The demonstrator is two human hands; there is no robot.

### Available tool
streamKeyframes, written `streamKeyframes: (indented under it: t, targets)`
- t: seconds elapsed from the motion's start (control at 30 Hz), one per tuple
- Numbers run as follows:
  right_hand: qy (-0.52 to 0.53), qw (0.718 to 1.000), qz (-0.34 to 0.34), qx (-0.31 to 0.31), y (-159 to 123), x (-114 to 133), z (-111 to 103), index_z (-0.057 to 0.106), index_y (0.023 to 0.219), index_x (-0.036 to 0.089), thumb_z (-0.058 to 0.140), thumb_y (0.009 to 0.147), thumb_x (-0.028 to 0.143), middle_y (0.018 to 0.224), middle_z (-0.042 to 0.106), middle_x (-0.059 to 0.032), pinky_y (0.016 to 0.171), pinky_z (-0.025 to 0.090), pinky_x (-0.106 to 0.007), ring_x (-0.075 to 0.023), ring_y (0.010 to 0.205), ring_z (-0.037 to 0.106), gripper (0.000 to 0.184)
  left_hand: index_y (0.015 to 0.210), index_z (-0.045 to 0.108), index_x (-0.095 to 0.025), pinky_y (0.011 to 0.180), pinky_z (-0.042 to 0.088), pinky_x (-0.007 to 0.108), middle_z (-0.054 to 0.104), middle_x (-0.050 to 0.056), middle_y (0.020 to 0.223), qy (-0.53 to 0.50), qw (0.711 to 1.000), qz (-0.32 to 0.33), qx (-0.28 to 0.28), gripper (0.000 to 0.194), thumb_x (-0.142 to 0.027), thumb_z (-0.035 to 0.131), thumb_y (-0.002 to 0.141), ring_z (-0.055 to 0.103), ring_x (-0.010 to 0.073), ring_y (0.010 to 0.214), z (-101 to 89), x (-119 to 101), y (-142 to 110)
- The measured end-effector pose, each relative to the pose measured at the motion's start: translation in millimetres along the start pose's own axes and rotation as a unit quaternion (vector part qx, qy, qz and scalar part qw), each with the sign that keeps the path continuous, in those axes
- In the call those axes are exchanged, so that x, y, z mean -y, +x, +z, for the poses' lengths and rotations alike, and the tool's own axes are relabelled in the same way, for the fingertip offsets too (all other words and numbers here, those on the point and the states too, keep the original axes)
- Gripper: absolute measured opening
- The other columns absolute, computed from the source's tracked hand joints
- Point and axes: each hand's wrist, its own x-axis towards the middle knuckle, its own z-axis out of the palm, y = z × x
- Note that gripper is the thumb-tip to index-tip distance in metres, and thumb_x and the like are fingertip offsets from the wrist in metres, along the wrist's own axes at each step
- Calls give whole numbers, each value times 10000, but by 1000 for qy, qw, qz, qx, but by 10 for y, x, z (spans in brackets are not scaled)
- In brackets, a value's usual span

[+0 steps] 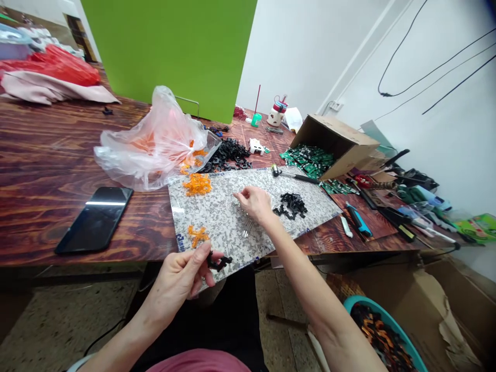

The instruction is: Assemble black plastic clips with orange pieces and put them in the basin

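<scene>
My left hand (184, 276) is closed on a small black plastic part (219, 261) near the front edge of the speckled board (228, 227). Just beyond it lie a few orange plastic parts (198, 235). Over the middle of the board, my right hand (253, 203) has its thumb and fingers pinched together; what they hold, if anything, is too small to make out. Thin silvery pieces (245, 233) lie beneath and near that hand. To its right sits a pile of black parts (293, 205). A larger orange pile (197, 184) rests at the board's far left.
A hammer (294, 176) lies across the board's far edge. Behind are a plastic bag (155, 144), a black heap (228, 155) and a tipped carton (341, 134) spilling green circuit boards (310, 159). A phone (95, 219) lies left, a blue cutter (358, 219) right. A teal basin (354, 302) stands below.
</scene>
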Motion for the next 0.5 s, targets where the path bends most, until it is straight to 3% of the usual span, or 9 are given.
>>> streamKeyframes:
  t: [0.13, 0.27, 0.4, 0.5]
  targets:
    - [-29, 999, 37, 8, 52, 91, 88, 646, 628, 181, 648, 750, 372, 708, 670, -104, 696, 440, -351, -269, 789, 635, 227, 805, 731, -86, 344, 316, 159, 666, 52, 469, -25, 999, -8, -20, 566, -628, 593, 717, 440, 63, 315, -3, -18, -21]
    - [-10, 1000, 22, 6, -59, 128, 18, 640, 664, 188, 598, 792, 317, 751, 682, -85, 704, 449, -341, -239, 770, 636, 187, 774, 732, -78, 345, 377, 161, 694, 66, 502, -64, 997, 3, -47, 529, -594, 630, 709, 498, 73, 324, -2, -16, -14]
    - [92, 994, -53, 0, -486, 242, -159, 605, 807, 189, 501, 885, 366, 819, 679, -34, 659, 469, -261, -144, 687, 625, 220, 772, 735, -85, 365, 448, 180, 730, 76, 628, -132, 988, 24, -79, 459, -534, 686, 689, 651, 150, 479, 36, -32, 10]
    - [246, 961, -124, 5, -967, 390, -253, 583, 836, 185, 519, 889, 356, 735, 654, -20, 535, 454, -231, -120, 588, 594, 190, 802, 740, -84, 412, 502, 192, 738, 70, 675, -157, 982, 40, -94, 437, -507, 693, 700, 675, 158, 523, 69, -32, 40]
